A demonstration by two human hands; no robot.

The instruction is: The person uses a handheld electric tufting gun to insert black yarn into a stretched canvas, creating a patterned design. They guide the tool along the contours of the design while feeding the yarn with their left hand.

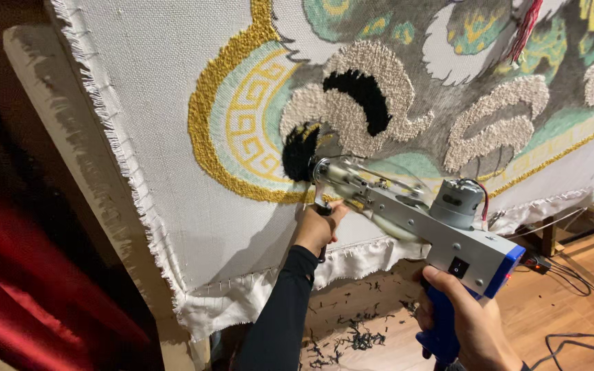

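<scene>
Your right hand (472, 323) sits low at the bottom right, fingers wrapped tight round the blue pistol grip (441, 330) of the tufting gun (421, 220); the index finger lies up along the grey body just below the small black switch; the wrist drops out of the bottom edge. The gun runs up and to the left from that grip, its grey motor (456, 203) standing on top with a red wire beside it, and its nose meets the cloth at the black tufted patch (300, 152).

Your left arm, in a black sleeve (280, 316), rises from the bottom edge nearly straight; your left hand (317, 227) is closed in a fist round the gun's front handle, just under the nose, knuckles towards the cloth and thumb on the near side.

The backing cloth (152, 110) is stretched on a pale wooden frame (42, 89) that slants across the view; its frayed edge hangs loose along the left and bottom. Tufted on it are a gold curved band (204, 110), a mint field with a yellow key pattern, and cream curls around a second black crescent (366, 96); dark yarn clippings (352, 336) lie scattered on the wooden floor (558, 302) below; black cables trail across it on the right; a red curtain (8, 288) hangs at the left.
</scene>
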